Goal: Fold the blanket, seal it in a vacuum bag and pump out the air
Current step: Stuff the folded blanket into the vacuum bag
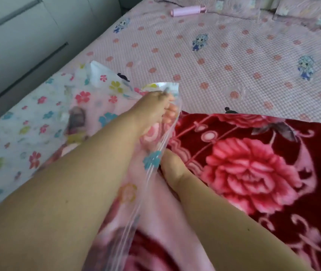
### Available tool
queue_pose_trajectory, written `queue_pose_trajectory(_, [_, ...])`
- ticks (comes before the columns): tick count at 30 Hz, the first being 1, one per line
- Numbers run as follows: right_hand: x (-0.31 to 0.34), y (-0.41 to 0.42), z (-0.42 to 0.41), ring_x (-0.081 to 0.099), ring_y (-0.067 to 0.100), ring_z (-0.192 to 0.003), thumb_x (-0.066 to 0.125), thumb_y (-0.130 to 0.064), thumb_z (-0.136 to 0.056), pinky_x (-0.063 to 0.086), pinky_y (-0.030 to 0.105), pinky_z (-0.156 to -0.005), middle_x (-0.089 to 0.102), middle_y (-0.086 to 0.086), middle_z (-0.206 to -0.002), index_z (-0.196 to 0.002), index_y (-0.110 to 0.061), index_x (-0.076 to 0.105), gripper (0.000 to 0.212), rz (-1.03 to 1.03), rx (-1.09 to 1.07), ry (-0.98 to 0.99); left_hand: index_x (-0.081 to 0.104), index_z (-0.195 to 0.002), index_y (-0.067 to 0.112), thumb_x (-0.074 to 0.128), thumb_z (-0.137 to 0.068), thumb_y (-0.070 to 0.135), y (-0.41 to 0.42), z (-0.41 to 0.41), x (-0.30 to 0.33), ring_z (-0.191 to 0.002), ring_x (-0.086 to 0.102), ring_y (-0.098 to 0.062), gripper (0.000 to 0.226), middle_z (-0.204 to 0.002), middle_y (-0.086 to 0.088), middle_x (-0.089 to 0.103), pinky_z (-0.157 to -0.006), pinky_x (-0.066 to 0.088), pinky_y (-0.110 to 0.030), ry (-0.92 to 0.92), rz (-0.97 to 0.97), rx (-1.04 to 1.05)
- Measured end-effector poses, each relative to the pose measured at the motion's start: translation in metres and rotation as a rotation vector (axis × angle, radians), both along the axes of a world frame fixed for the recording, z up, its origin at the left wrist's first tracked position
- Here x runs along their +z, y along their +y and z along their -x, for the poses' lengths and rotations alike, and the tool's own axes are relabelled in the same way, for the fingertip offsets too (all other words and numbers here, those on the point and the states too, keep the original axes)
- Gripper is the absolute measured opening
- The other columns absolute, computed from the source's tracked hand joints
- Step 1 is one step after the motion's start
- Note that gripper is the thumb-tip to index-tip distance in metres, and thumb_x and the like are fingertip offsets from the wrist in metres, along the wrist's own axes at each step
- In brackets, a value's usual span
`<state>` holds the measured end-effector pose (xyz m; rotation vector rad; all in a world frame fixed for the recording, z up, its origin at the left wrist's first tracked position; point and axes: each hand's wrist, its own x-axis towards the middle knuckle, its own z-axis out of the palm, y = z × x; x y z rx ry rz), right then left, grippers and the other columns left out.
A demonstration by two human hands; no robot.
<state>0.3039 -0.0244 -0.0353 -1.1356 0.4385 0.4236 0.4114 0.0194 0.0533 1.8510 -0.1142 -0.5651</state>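
2 bare forearms fill the near part of the view, reaching forward over a bed [234, 55]. The left hand [151, 110] is raised a little and its curled fingers [170, 112] pinch the open edge of a clear vacuum bag [44, 122] printed with small coloured flowers, holding that edge up off the bedding. The right hand [172, 165] lies lower, just beside the bag's mouth, and rests on a thick red blanket [253, 173] with large pink roses; its fingertips are hidden behind the plastic edge, so I cannot tell whether they grip the blanket or only press on it. The blanket lies folded on the near right part of the bed, and its near left end shows through the clear plastic, so that part appears to be inside the bag's mouth, while the rest spreads out to the right in the open. The body of the bag lies flat toward the left, near the bed's edge, with a pale wall or cabinet front [19, 36] beyond it. The bed is covered with a pink checked sheet printed with red dots and small cartoon figures. Far back, well apart from the hands, a pink cylinder-shaped object [188, 10] lies near the pillows [292, 8].
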Motion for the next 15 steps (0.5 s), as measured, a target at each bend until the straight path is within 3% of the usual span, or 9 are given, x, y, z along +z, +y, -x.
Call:
queue_pose_trajectory(1, [0.000,-0.001,0.005,0.068,0.021,-0.093,0.032,-0.031,-0.103,0.053,0.028,-0.082,0.072,0.010,-0.097,-0.118,-0.002,0.057,0.041,-0.132,-0.098,0.023,0.062,-0.099,0.017,0.031,-0.104,0.039,0.019,0.010,0.001,-0.080,0.066,-0.015,0.038,-0.095,-0.007,0.070,-0.070,0.055,-0.028,-0.027,0.011,0.055])
queue_pose_trajectory(3, [0.003,-0.007,0.027,0.065,0.018,-0.108,0.015,-0.054,-0.100,0.047,0.029,-0.095,0.070,0.008,-0.114,-0.120,-0.006,0.060,0.068,-0.362,-0.145,0.029,0.065,-0.096,0.025,0.029,-0.101,0.048,0.057,0.043,0.002,-0.089,0.068,-0.014,0.043,-0.100,-0.002,0.071,-0.080,0.055,-0.031,-0.134,-0.018,0.155])
queue_pose_trajectory(6, [0.007,-0.004,0.056,0.055,0.021,-0.125,0.013,-0.064,-0.096,0.036,0.035,-0.109,0.062,0.011,-0.130,-0.128,-0.006,0.056,0.079,-0.392,-0.185,0.063,0.068,-0.085,0.034,0.034,-0.089,0.060,0.103,0.125,-0.002,-0.084,0.065,0.000,0.043,-0.088,0.015,0.071,-0.074,0.050,-0.020,-0.301,-0.173,0.346])
queue_pose_trajectory(8, [0.012,0.002,0.072,0.052,0.024,-0.126,0.017,-0.063,-0.096,0.032,0.039,-0.114,0.058,0.014,-0.134,-0.136,-0.003,0.048,0.079,-0.328,-0.183,0.085,0.066,-0.081,0.030,0.033,-0.086,0.064,0.121,0.185,-0.005,-0.078,0.062,-0.002,0.048,-0.083,0.013,0.067,-0.070,0.045,-0.016,-0.357,-0.302,0.391])
queue_pose_trajectory(11, [0.019,0.008,0.098,0.056,0.024,-0.120,0.020,-0.063,-0.096,0.037,0.038,-0.110,0.060,0.015,-0.126,-0.132,-0.005,0.050,0.074,-0.269,-0.171,0.085,0.063,-0.085,0.021,0.044,-0.088,0.057,0.129,0.251,-0.019,-0.079,0.056,-0.006,0.041,-0.076,0.007,0.058,-0.072,0.041,-0.010,-0.420,-0.430,0.375])
queue_pose_trajectory(15, [0.028,0.008,0.140,0.060,0.022,-0.113,0.018,-0.060,-0.097,0.047,0.031,-0.094,0.062,0.015,-0.121,-0.125,-0.008,0.053,0.069,-0.183,-0.081,0.124,0.065,-0.102,0.021,0.072,-0.075,0.045,0.130,0.289,-0.035,-0.086,0.054,-0.013,0.037,-0.094,0.008,0.058,-0.078,0.048,-0.029,-0.400,-0.604,0.358])
